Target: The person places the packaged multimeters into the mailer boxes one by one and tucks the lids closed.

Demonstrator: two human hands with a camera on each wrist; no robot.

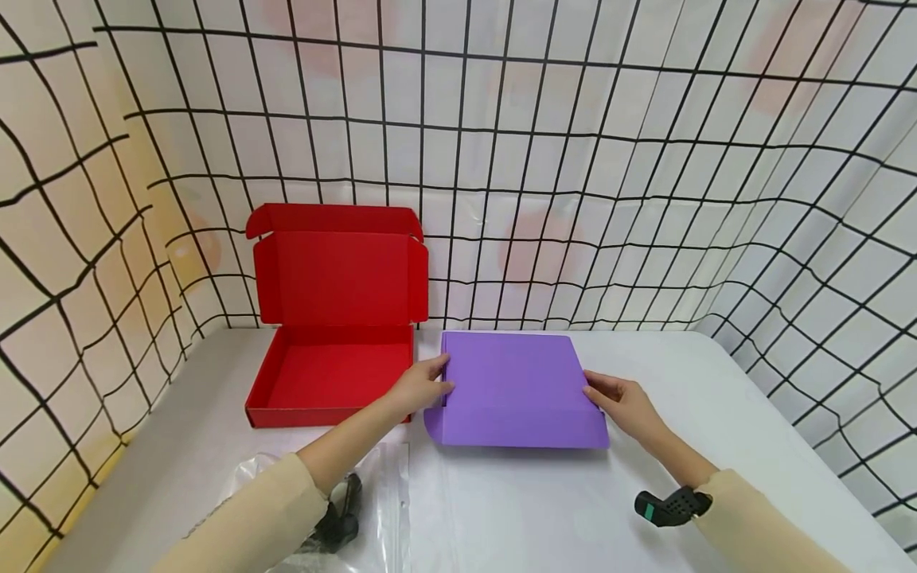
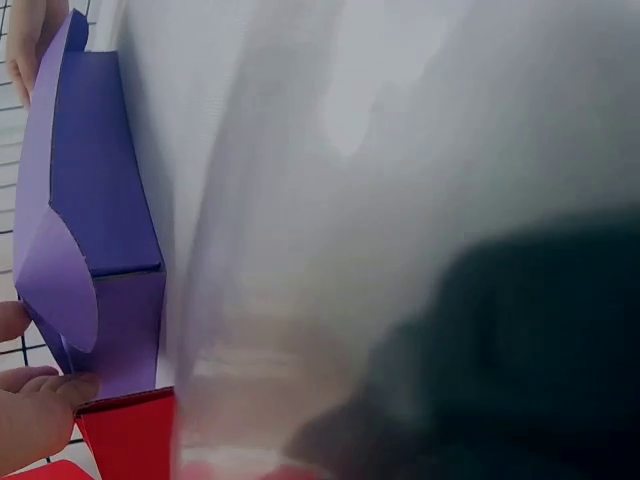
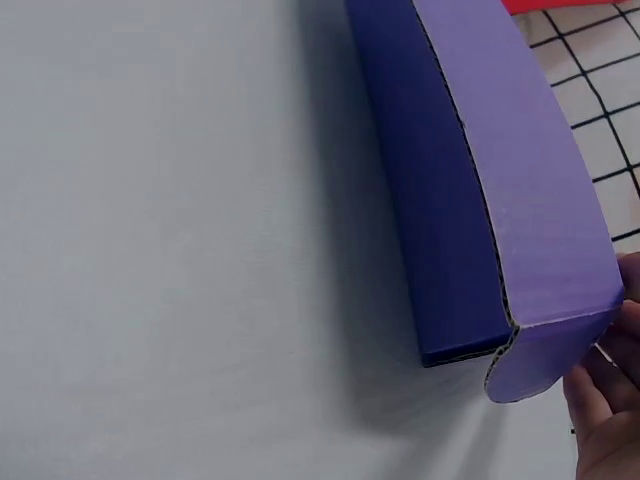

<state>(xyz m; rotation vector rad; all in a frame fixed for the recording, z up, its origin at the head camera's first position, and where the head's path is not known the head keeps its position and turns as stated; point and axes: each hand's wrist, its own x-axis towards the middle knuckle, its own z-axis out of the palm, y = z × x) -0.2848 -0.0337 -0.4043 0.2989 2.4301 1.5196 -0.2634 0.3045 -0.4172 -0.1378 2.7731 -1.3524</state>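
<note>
A purple cardboard box (image 1: pixel 516 374) lies on the table in the head view, its lid down over the base. The lid's front flap (image 1: pixel 526 427) juts out toward me, apart from the front wall. My left hand (image 1: pixel 419 386) grips the box at its left edge; the left wrist view shows fingertips (image 2: pixel 75 388) by the rounded side flap (image 2: pixel 62 285). On the opposite edge, my right hand (image 1: pixel 626 404) holds the lid between thumb and fingers, close to the side flap (image 3: pixel 545 360) in the right wrist view. Parts of both hands fall outside the wrist views.
Left of the purple box stands a red cardboard box (image 1: pixel 337 370) with its lid (image 1: pixel 342 274) raised. A clear plastic bag (image 1: pixel 383 509) with a dark object (image 1: pixel 344 521) lies under my left forearm. Black-gridded white cloth (image 1: pixel 544 159) walls the table's back and sides.
</note>
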